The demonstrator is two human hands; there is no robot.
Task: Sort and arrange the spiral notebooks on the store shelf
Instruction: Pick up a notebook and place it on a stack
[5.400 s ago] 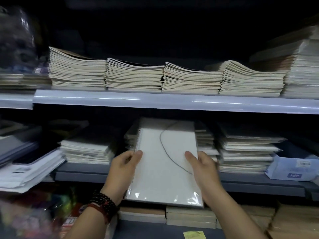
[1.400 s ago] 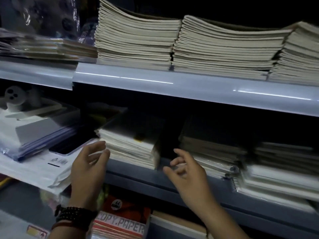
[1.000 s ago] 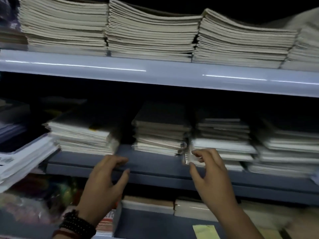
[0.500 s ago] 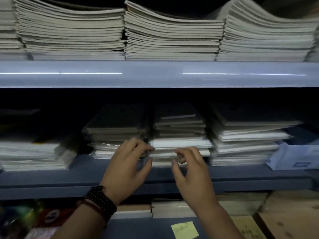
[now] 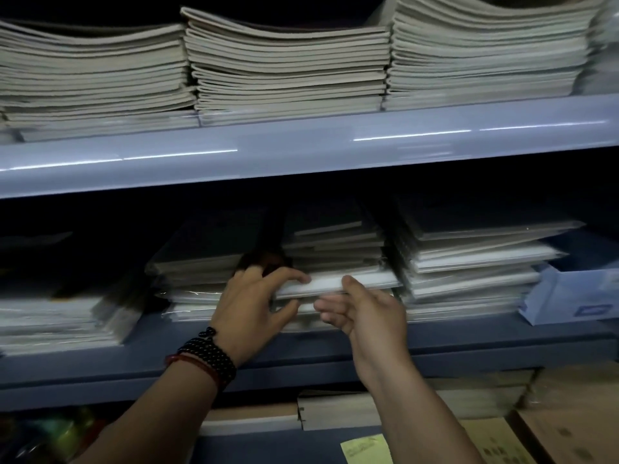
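The white spiral notebook (image 5: 330, 283) lies partway down the centre stack (image 5: 335, 244) on the middle shelf (image 5: 301, 354). The left hand (image 5: 254, 306) pinches its left front corner, forefinger above and thumb below. The right hand (image 5: 368, 311) grips its front edge, thumb on top and fingers curled beneath. Beaded bracelets (image 5: 207, 353) circle the left wrist.

We see a glossy, pale blue-grey upper shelf (image 5: 301, 152) streaked with white light, carrying cream-grey notebooks (image 5: 288, 68). The lower shelf (image 5: 469, 346) is a darker slate blue. Its dark-covered stacks (image 5: 469, 249) show white page edges, and one white notebook (image 5: 328, 284) is the brightest. A wrist wears black bead bracelets (image 5: 207, 349) and a red band (image 5: 187, 360). We also see a pale blue box (image 5: 576, 296), a yellow sticky note (image 5: 366, 448) and brown cardboard (image 5: 569, 440).
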